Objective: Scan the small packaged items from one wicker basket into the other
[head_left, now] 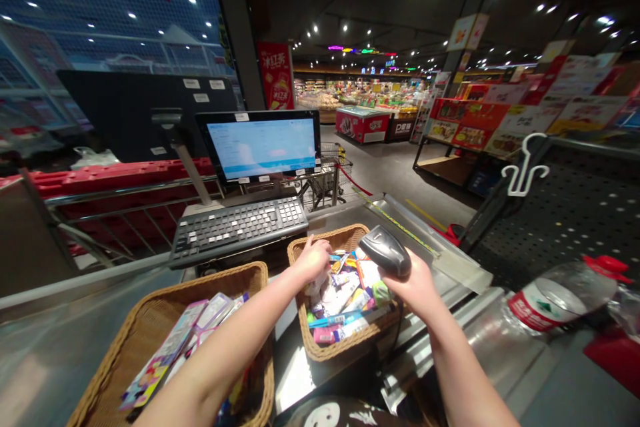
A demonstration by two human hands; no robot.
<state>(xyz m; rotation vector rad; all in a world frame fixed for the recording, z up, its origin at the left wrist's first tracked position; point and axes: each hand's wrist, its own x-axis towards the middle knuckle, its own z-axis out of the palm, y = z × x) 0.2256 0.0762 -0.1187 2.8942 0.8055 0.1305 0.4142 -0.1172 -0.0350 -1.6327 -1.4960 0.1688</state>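
Wicker basket [120,340] left of another basket [340,238], keyboard [239,230] behind, monitor [261,145] behind that

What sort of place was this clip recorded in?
Likely a supermarket checkout: a till monitor and keyboard, a handheld barcode scanner in the right hand, and stocked shop displays beyond.
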